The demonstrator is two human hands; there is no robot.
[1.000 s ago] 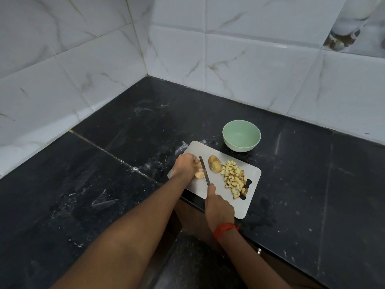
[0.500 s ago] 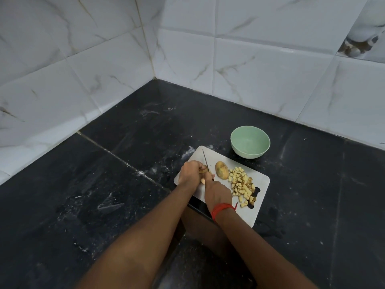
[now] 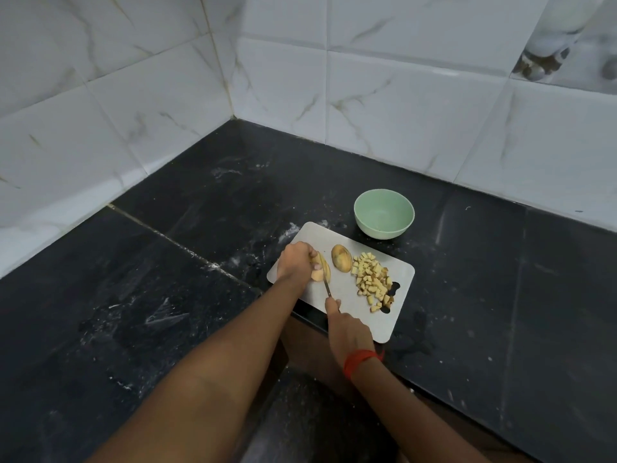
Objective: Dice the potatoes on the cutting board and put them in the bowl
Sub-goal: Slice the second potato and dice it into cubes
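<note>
Fingers [image 3: 312, 254] of your left hand [image 3: 295, 262] curl around the potato piece [image 3: 321, 272] at the cutting board's [image 3: 354, 295] nine o'clock. Your right hand [image 3: 347, 329], gripping the knife [image 3: 326, 284], has drawn back toward six, probably finishing a slice. The diced potato [image 3: 372, 280] sits at three, the bowl [image 3: 384, 213] beyond twelve.

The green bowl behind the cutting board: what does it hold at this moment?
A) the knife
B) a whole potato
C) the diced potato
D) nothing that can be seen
D: the green bowl shows only its bare inside, while the diced potato lies heaped on the cutting board.
</note>
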